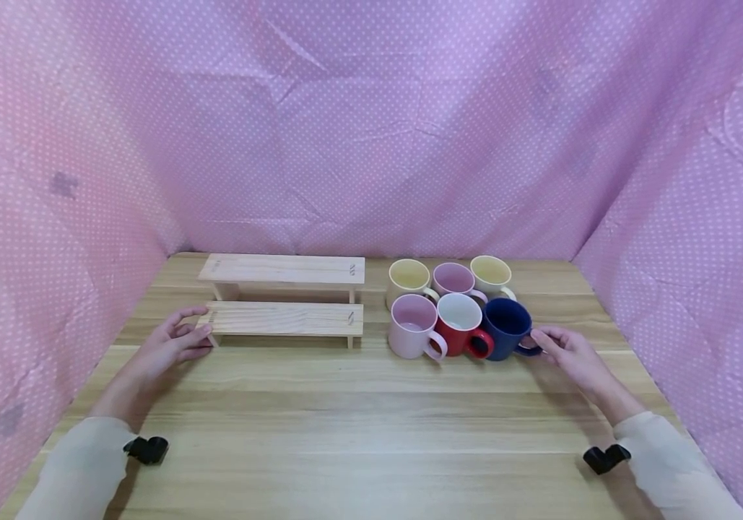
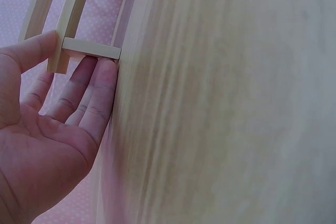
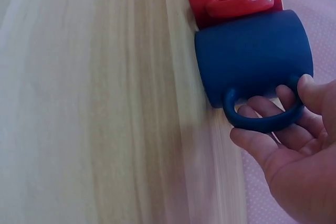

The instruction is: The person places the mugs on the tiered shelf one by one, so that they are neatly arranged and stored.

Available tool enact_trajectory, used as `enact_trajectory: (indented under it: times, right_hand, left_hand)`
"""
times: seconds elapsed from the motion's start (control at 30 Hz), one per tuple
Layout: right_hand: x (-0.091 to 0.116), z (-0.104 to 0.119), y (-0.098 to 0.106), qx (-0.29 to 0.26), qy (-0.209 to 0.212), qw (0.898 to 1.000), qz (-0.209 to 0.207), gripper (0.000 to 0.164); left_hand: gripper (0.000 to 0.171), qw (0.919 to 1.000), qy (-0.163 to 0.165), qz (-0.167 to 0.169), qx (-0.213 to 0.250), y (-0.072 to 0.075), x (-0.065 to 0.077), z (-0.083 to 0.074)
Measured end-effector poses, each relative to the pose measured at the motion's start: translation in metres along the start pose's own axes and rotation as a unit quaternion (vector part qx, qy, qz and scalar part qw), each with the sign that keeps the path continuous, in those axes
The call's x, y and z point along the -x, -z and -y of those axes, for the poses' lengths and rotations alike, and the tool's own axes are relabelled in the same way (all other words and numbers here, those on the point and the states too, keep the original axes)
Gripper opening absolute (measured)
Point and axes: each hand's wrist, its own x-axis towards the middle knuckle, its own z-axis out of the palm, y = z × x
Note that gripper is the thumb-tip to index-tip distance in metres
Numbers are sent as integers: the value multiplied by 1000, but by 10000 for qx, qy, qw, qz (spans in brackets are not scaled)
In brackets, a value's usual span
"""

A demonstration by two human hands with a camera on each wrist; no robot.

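Creased pink polka-dot cloth (image 1: 371, 144) hanging behind and beside wood-grain table (image 1: 345, 433)

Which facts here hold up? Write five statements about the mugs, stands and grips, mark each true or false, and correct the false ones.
1. The right grip holds the blue mug at its handle. True.
2. The left grip holds the rear wooden stand. False: it holds one end of the front wooden stand.
3. In the back row, a pink mug stands between two yellow mugs. True.
4. The red mug is red inside. False: its inside is white.
5. The blue mug lies on its side. False: it stands upright.
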Motion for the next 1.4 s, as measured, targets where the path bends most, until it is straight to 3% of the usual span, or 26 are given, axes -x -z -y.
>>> enact_trajectory:
  times: [0.37, 0.83, 1.17, 1.4]
  right_hand:
    - [4, 15, 14, -512, 105, 9985, -132, 24]
    - [-3, 64, 28, -535, 478, 9972, -224, 23]
    - [-12, 84, 20, -274, 298, 9989, -215, 26]
    - [-25, 100, 2, -860, 332, 9957, 113, 23]
  left_hand:
    - [42, 10000, -49, 57, 34, 0, 0, 0]
    - [40, 9999, -52, 56, 90, 2, -1, 1]
    - [40, 10000, 47, 22, 56, 1, 0, -1]
    - [41, 9999, -6, 80, 74, 2, -1, 0]
